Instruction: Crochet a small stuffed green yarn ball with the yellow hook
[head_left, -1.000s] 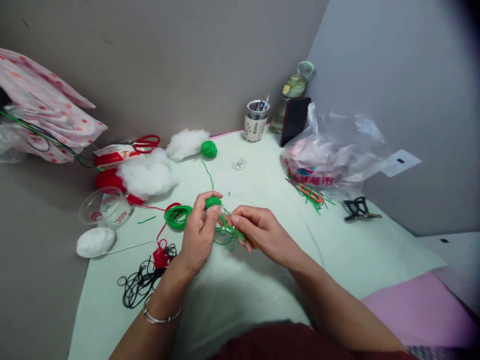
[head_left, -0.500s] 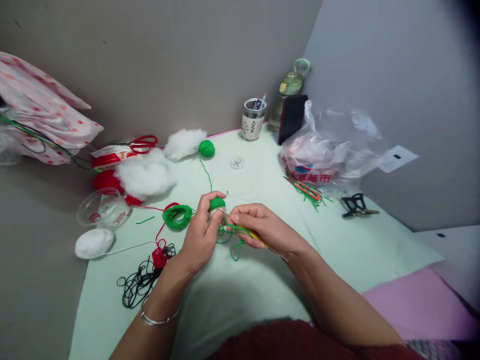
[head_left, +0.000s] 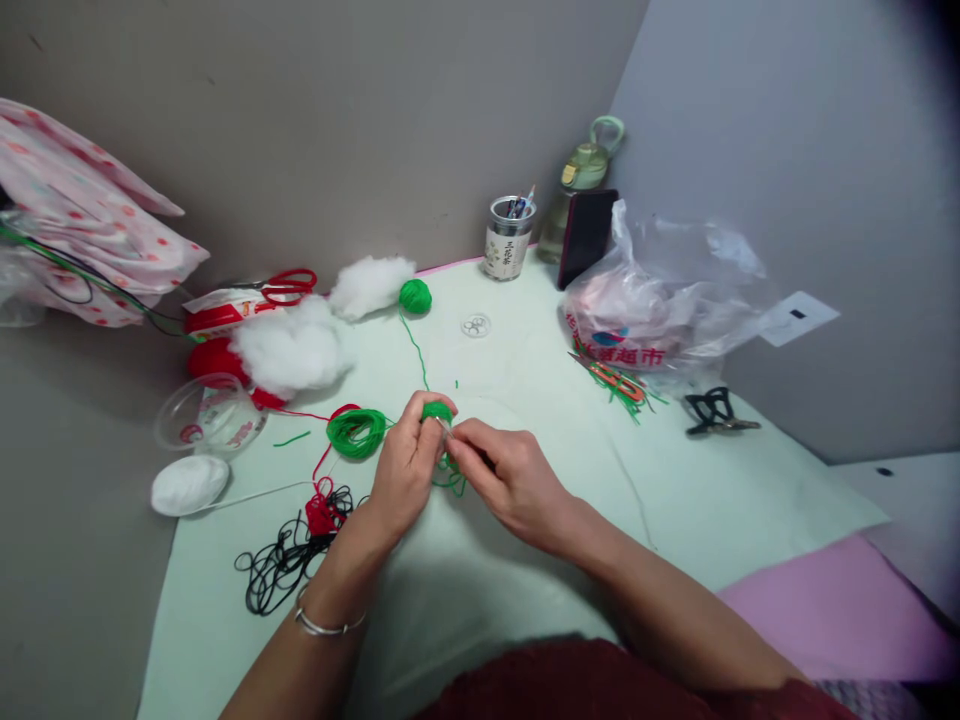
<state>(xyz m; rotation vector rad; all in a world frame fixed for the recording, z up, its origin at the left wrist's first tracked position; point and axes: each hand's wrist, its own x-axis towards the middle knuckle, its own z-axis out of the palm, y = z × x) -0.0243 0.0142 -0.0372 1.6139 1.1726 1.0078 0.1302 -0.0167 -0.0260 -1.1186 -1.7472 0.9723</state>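
Note:
My left hand (head_left: pixel 405 470) pinches a small green crocheted piece (head_left: pixel 436 411) at its fingertips, above the pale green cloth (head_left: pixel 525 560). My right hand (head_left: pixel 504 475) is closed right beside it, fingertips meeting the piece; it grips a thin crochet hook, now mostly hidden. Loose green yarn (head_left: pixel 452 478) hangs in loops between the two hands. A strand runs up the cloth to a green yarn ball (head_left: pixel 415 296). A flat coil of green yarn (head_left: pixel 355 432) lies just left of my left hand.
White stuffing (head_left: pixel 296 345) and red scissors (head_left: pixel 289 285) lie at the back left, with a clear plastic cup (head_left: pixel 206 420) and white pad (head_left: pixel 189 484). Tangled black cord (head_left: pixel 281 565) and red yarn (head_left: pixel 322 515) lie at the left. A pen pot (head_left: pixel 508 240), bottle (head_left: pixel 577 185), phone (head_left: pixel 585 238) and plastic bag (head_left: pixel 660 300) stand at the back right.
My right hand has moved left and in against the green piece; the hook that stuck out behind it half a second ago is now hidden. The yarn loops have drawn shorter.

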